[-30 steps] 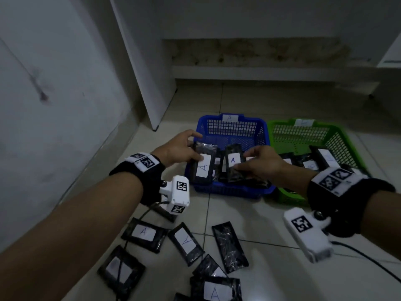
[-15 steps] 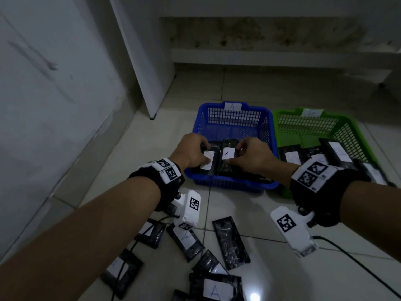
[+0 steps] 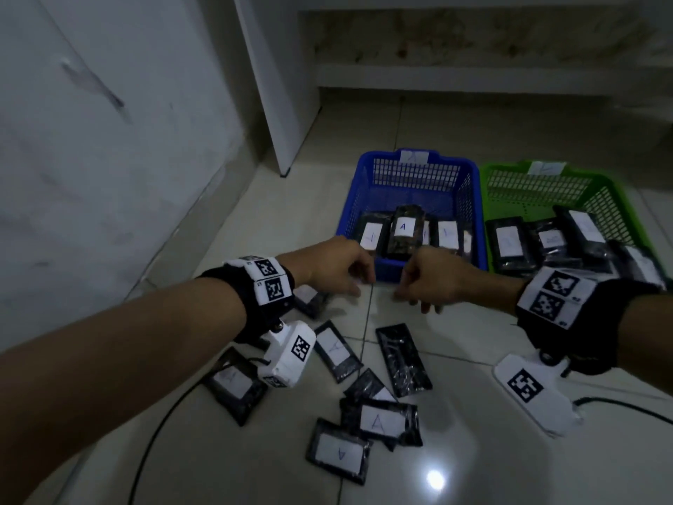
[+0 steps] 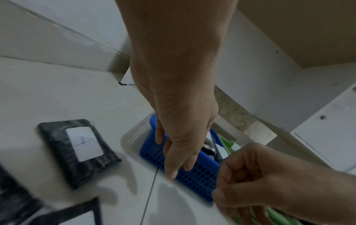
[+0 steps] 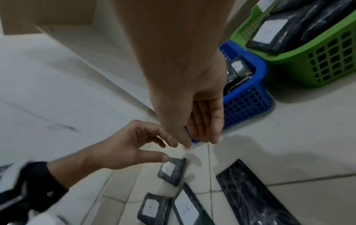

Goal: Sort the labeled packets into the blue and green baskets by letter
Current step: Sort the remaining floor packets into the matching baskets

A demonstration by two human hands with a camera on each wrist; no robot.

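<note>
Both hands empty, hovering just before blue basket (image 3: 368, 184). Left hand (image 3: 333, 266) fingers loosely spread; right hand (image 3: 431, 277) loosely curled, apparently holding nothing. A-labelled packet (image 3: 402, 235) in blue basket; packets (image 3: 382, 420) on floor.

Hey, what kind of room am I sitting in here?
Probably a plain indoor corner, maybe a utility or storage room. The work happens on a glossy tiled floor, beside a bare, scuffed white wall, with a stained concrete ledge behind the baskets.
</note>
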